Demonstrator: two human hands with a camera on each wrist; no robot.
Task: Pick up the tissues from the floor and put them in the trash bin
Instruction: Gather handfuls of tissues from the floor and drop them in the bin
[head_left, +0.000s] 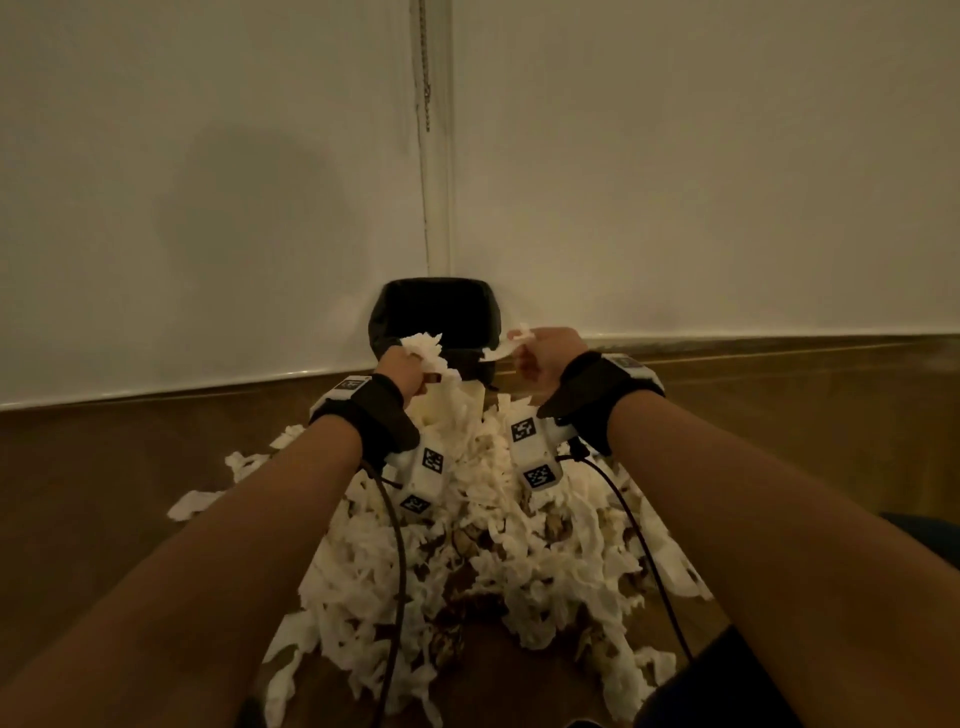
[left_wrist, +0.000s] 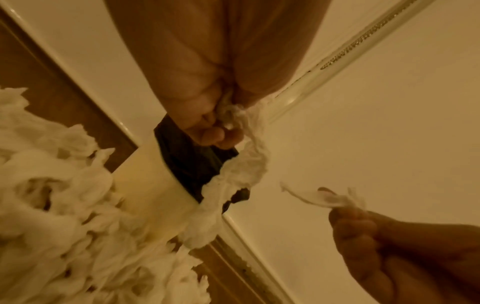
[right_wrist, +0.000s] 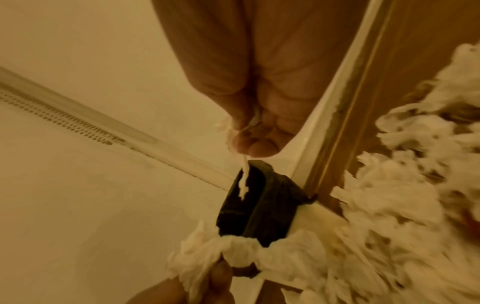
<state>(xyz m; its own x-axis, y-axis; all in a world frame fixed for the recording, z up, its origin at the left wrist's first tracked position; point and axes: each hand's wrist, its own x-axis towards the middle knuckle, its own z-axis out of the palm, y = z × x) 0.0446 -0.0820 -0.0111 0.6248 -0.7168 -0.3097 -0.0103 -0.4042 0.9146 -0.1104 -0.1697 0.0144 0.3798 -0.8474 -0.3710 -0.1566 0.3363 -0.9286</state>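
A bin lined with a black bag (head_left: 434, 312) stands in the corner of the room. My left hand (head_left: 402, 366) grips a crumpled white tissue wad (head_left: 426, 351) at the bin's front rim; in the left wrist view the same tissue (left_wrist: 241, 168) trails down from my curled fingers (left_wrist: 207, 131). My right hand (head_left: 543, 353) pinches a thin tissue strip (head_left: 501, 351) beside the bin's right edge; in the right wrist view that strip (right_wrist: 242, 176) dangles over the black bag (right_wrist: 262, 205). A large heap of white tissues (head_left: 478, 545) covers the floor between my forearms.
White walls (head_left: 208, 182) meet behind the bin, with a pipe and chain (head_left: 428, 104) running down the corner. A white skirting (head_left: 156, 387) edges the brown floor (head_left: 104, 467). Loose tissue scraps (head_left: 192, 504) lie left of the heap. Cables (head_left: 397, 571) hang from both wrist cameras.
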